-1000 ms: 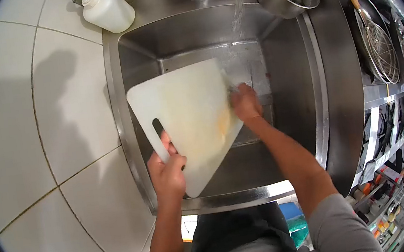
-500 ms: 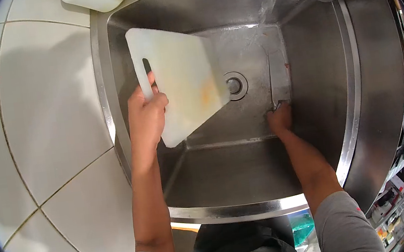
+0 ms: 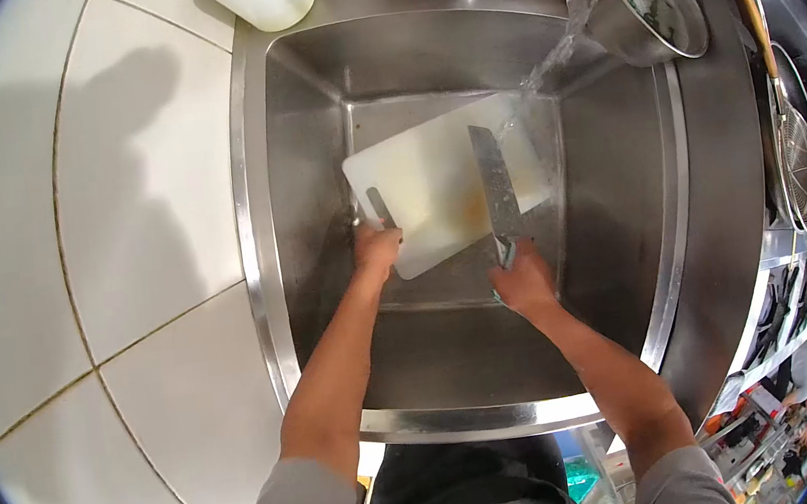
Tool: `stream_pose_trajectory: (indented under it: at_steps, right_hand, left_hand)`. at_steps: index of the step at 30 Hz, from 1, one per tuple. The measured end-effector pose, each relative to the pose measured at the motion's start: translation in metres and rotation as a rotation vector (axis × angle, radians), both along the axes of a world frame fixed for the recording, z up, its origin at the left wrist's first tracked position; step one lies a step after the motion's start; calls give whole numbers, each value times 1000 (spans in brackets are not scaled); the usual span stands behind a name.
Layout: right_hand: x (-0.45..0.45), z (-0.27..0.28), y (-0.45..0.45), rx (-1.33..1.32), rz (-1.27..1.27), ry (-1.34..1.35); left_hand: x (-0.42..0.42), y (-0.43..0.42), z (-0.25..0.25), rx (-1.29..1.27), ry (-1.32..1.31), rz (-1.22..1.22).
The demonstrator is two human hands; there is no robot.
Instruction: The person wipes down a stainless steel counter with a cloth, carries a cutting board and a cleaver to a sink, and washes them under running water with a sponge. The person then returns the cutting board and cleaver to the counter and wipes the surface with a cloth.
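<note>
cutting board point(image 3: 422, 174): smooth plastic | knife point(image 3: 498, 185): metal | sink rim point(image 3: 484, 417): glossy metal

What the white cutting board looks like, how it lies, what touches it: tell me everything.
The cutting board is a whitish slab with rounded corners, plastic by its look. A slot pierces its left end; an orange stain sits right of middle. It lies askew, low in the sink; whether flat on the bottom is unclear. The left hand grips it at the slot. Running water reaches its far right part; a knife blade crosses over it, contact uncertain.
</note>
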State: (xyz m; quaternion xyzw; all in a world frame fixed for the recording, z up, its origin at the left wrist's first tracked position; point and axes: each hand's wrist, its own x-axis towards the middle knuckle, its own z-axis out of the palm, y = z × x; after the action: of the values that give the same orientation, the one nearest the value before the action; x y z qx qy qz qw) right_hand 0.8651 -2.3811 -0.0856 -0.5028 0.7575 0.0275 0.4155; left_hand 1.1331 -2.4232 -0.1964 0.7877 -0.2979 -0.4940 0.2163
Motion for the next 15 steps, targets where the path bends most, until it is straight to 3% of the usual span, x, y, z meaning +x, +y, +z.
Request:
stream_pose_trajectory:
  at_steps: [2, 5, 7, 11, 13, 15]
  right_hand:
    - [12, -2, -11, -10, -15, -20]
    - [38, -8, -26, 26, -92, -14]
    - [50, -22, -29, -5, -140, -18]
    - [41, 0, -37, 145, -213, -316]
    - [10, 26, -41, 240, -269, -559]
    - [-23, 20, -38, 167, -676, -803]
  left_hand:
    - [-10, 3, -24, 116, 234, 167]
    - [-34, 20, -38, 96, -15, 5]
    - [-57, 29, -39, 112, 267, -219]
    - [-88, 6, 30, 323, 886, 43]
    - [-83, -8, 50, 308, 808, -85]
    - [-86, -24, 70, 299, 764, -133]
